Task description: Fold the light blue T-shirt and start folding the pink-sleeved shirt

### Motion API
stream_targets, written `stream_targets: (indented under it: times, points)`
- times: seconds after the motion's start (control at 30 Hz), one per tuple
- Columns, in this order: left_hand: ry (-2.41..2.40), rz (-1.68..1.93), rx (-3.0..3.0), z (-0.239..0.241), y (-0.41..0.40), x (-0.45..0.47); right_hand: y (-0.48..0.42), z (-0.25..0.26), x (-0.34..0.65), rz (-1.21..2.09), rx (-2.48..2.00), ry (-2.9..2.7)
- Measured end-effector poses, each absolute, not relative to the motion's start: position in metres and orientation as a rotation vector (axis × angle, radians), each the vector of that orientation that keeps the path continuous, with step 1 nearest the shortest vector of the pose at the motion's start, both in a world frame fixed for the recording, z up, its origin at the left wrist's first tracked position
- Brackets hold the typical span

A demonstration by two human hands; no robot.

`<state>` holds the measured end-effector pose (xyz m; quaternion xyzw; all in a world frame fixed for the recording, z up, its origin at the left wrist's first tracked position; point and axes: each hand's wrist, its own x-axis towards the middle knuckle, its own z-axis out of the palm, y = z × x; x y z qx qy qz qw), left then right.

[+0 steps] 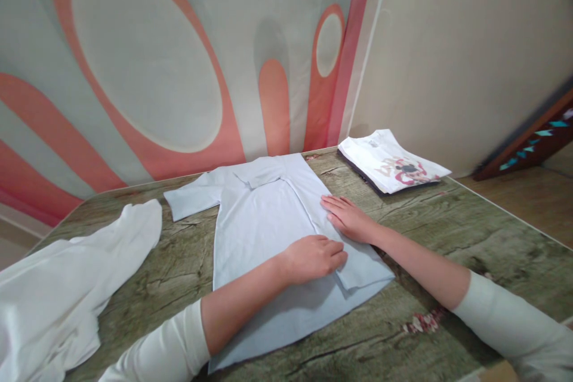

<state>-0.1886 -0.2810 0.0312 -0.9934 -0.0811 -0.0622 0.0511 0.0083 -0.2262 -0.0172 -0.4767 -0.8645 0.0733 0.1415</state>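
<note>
A pale blue T-shirt [255,221] lies flat on the wood-patterned table [470,233]. Its right side is folded inward over the body, and its left sleeve sticks out toward the left. My left hand [313,258] rests palm down on the folded flap near the hem, fingers together and laid flat. My right hand [347,218] lies flat on the same flap a little farther back, fingers stretched out. Both hands press on the cloth and grip nothing.
A rumpled white garment [58,292] lies at the table's left edge. A small stack of folded shirts [394,164], the top one white with a red print, sits at the back right. A wall with orange shapes stands behind the table.
</note>
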Motion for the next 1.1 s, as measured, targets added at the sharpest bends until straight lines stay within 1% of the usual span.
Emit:
stream_targets:
  times: [0.2, 0.43, 0.63, 1.1]
  points:
    - [-0.366, -0.336, -3.134, 0.014, -0.299, -0.186, -0.226, -0.017, 0.009, 0.206, -1.366, -2.5]
    - [-0.45, -0.287, -3.307, 0.016, -0.302, -0.192, -0.226, -0.016, 0.009, 0.21, -1.377, -2.505]
    - [-0.404, -0.254, -3.309, 0.021, -0.304, -0.193, -0.227, -0.015, 0.008, 0.195, -1.386, -2.518]
    - [-0.267, -0.38, -3.404, 0.02, -0.303, -0.195, -0.229, -0.015, 0.007, 0.171, -1.363, -2.515]
